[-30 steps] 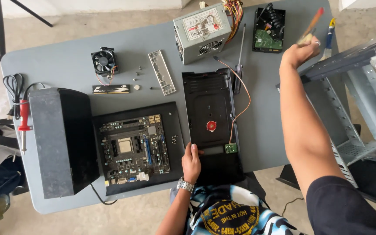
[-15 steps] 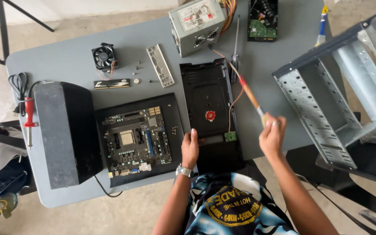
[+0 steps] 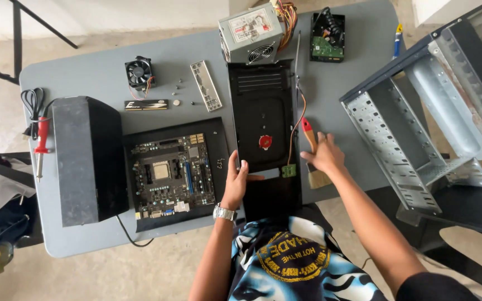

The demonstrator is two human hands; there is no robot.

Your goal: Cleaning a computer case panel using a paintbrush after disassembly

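My left hand (image 3: 236,181) rests flat on the lower left edge of a long black computer front panel (image 3: 263,111) lying on the grey table (image 3: 101,78). The panel carries a red round button and an orange wire running to a small green board (image 3: 289,171). My right hand (image 3: 323,155) grips a paintbrush (image 3: 311,146) with a red handle, bristles pointing toward me, just right of the panel. A motherboard (image 3: 171,173) lies on a black plate left of my left hand.
A black box (image 3: 87,159) stands at the left, with a red screwdriver (image 3: 41,139) and a coiled cable beside it. A cooling fan (image 3: 139,72), metal backplate (image 3: 206,85), power supply (image 3: 251,34) and hard drive (image 3: 326,38) lie at the back. A bare metal case frame (image 3: 419,128) fills the right.
My right hand brought the paintbrush from the far right of the table down beside the black panel. My left hand stayed on the panel's edge.
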